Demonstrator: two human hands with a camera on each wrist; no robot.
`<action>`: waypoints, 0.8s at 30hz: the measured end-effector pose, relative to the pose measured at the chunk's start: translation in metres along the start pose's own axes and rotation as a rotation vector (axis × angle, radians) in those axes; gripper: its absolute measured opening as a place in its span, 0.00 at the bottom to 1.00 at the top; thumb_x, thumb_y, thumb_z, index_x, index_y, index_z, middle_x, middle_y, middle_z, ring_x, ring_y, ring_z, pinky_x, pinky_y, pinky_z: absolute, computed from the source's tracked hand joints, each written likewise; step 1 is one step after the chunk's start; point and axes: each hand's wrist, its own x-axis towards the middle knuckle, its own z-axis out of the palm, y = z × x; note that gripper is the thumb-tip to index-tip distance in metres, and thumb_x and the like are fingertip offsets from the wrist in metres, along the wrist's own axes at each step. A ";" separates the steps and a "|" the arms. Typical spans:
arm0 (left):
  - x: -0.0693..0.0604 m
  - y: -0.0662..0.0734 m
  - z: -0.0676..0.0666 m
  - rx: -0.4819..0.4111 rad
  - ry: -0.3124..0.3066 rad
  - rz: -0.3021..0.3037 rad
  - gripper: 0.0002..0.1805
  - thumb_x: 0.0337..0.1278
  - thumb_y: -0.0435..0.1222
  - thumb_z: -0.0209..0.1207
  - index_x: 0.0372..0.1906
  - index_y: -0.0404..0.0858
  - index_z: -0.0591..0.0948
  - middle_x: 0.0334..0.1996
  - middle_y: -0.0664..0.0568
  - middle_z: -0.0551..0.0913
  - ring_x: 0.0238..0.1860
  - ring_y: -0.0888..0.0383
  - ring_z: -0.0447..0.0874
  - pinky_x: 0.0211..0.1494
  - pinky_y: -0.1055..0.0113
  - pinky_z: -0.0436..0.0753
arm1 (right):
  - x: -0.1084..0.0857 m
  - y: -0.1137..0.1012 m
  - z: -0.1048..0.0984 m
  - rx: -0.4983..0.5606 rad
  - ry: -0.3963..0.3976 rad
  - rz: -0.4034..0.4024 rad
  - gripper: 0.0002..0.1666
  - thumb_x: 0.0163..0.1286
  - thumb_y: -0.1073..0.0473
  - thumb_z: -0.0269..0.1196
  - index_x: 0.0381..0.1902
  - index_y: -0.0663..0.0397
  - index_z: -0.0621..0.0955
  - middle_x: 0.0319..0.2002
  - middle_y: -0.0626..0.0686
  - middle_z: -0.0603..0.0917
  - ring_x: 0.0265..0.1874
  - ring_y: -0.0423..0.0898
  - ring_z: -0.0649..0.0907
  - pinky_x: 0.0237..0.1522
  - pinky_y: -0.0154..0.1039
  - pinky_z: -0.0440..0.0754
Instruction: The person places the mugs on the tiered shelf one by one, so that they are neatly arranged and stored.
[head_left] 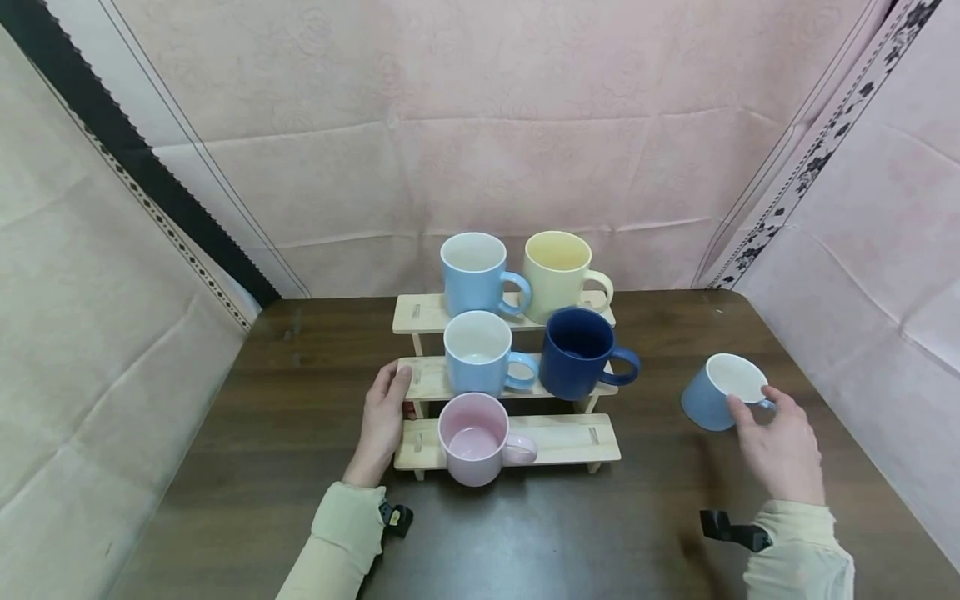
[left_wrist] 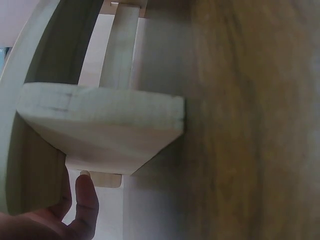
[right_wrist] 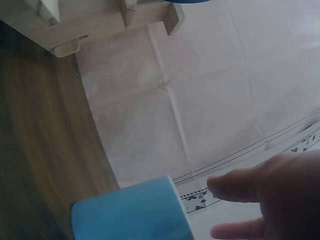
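My left hand (head_left: pixel 384 425) grips the left end of a three-tier wooden stand (head_left: pixel 566 440) at its middle board. In the left wrist view, fingers (left_wrist: pixel 86 205) show by the wooden side piece (left_wrist: pixel 102 120); the rest is partly hidden. At the right, my right hand (head_left: pixel 783 446) is over the handle side of a light blue mug (head_left: pixel 705 400) with a white inside. The right wrist view shows its thumb (right_wrist: pixel 235 185) and a finger held apart just beyond the rim of the mug (right_wrist: pixel 130 212). Whether a fingertip touches the handle is unclear.
A light blue mug (head_left: pixel 472 283) and a yellow mug (head_left: pixel 551 292) stand on the top board. Another light blue mug (head_left: pixel 474 367) and a dark blue mug (head_left: pixel 570 367) occupy the middle one, a pink mug (head_left: pixel 468 454) the lowest. Pale cloth (head_left: pixel 525 167) encloses the table.
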 end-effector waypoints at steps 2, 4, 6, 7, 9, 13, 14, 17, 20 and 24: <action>0.000 0.000 0.000 0.001 0.000 -0.002 0.27 0.71 0.54 0.49 0.63 0.41 0.73 0.36 0.46 0.74 0.28 0.54 0.71 0.30 0.65 0.76 | 0.001 0.002 0.002 -0.019 -0.031 -0.020 0.46 0.74 0.37 0.49 0.70 0.72 0.57 0.63 0.80 0.60 0.59 0.78 0.63 0.56 0.71 0.62; 0.001 0.000 0.000 0.000 -0.002 -0.005 0.27 0.71 0.54 0.49 0.63 0.40 0.72 0.36 0.46 0.74 0.28 0.55 0.71 0.30 0.66 0.76 | 0.002 0.004 0.004 -0.026 -0.049 -0.039 0.47 0.74 0.38 0.49 0.70 0.73 0.57 0.62 0.81 0.60 0.59 0.78 0.63 0.56 0.70 0.62; 0.002 0.000 0.000 -0.002 -0.003 -0.015 0.27 0.71 0.54 0.48 0.64 0.41 0.72 0.37 0.46 0.74 0.29 0.54 0.71 0.31 0.66 0.76 | 0.002 0.005 0.005 -0.023 -0.048 -0.042 0.47 0.74 0.38 0.49 0.70 0.74 0.56 0.63 0.81 0.60 0.59 0.78 0.63 0.56 0.70 0.62; 0.002 0.001 0.000 -0.004 -0.005 -0.019 0.27 0.72 0.54 0.48 0.64 0.41 0.72 0.37 0.47 0.74 0.29 0.53 0.71 0.31 0.65 0.76 | 0.003 0.006 0.005 -0.017 -0.045 -0.034 0.47 0.74 0.38 0.49 0.70 0.74 0.55 0.63 0.81 0.59 0.60 0.78 0.63 0.57 0.70 0.62; 0.002 0.001 -0.001 -0.010 -0.009 -0.030 0.27 0.72 0.53 0.47 0.65 0.41 0.71 0.37 0.47 0.74 0.30 0.52 0.71 0.32 0.64 0.77 | 0.005 0.006 0.004 -0.003 -0.038 -0.005 0.49 0.74 0.37 0.49 0.71 0.74 0.53 0.65 0.80 0.58 0.62 0.77 0.61 0.58 0.70 0.61; 0.002 0.001 0.000 -0.021 -0.012 -0.034 0.26 0.73 0.51 0.47 0.65 0.40 0.71 0.36 0.48 0.74 0.29 0.53 0.71 0.31 0.63 0.77 | 0.007 0.006 0.002 0.005 -0.044 0.057 0.50 0.73 0.36 0.48 0.72 0.73 0.51 0.67 0.78 0.56 0.63 0.78 0.58 0.59 0.72 0.59; 0.002 0.001 0.000 -0.021 -0.012 -0.032 0.26 0.73 0.51 0.48 0.65 0.40 0.71 0.36 0.48 0.74 0.29 0.53 0.71 0.31 0.63 0.77 | 0.007 0.006 0.002 0.001 -0.044 0.063 0.51 0.73 0.36 0.48 0.72 0.73 0.51 0.67 0.78 0.56 0.63 0.78 0.57 0.58 0.72 0.58; 0.002 0.001 0.001 -0.017 -0.011 -0.025 0.26 0.73 0.51 0.48 0.64 0.40 0.72 0.35 0.48 0.74 0.28 0.55 0.71 0.31 0.64 0.77 | 0.007 0.007 0.002 -0.006 -0.031 0.062 0.50 0.72 0.35 0.49 0.72 0.72 0.53 0.67 0.78 0.56 0.63 0.79 0.54 0.57 0.74 0.54; 0.001 0.001 0.001 -0.002 -0.007 -0.025 0.26 0.72 0.53 0.48 0.63 0.40 0.73 0.36 0.48 0.74 0.28 0.55 0.71 0.31 0.65 0.77 | 0.006 0.009 0.003 -0.010 -0.016 0.046 0.49 0.73 0.36 0.49 0.72 0.72 0.54 0.67 0.78 0.57 0.63 0.79 0.52 0.55 0.75 0.51; 0.000 0.001 0.000 0.006 0.000 -0.023 0.26 0.72 0.54 0.48 0.63 0.40 0.73 0.36 0.47 0.74 0.29 0.53 0.71 0.31 0.65 0.77 | 0.006 0.009 0.005 -0.015 -0.011 0.030 0.49 0.72 0.37 0.50 0.71 0.73 0.55 0.66 0.78 0.57 0.62 0.80 0.53 0.55 0.75 0.51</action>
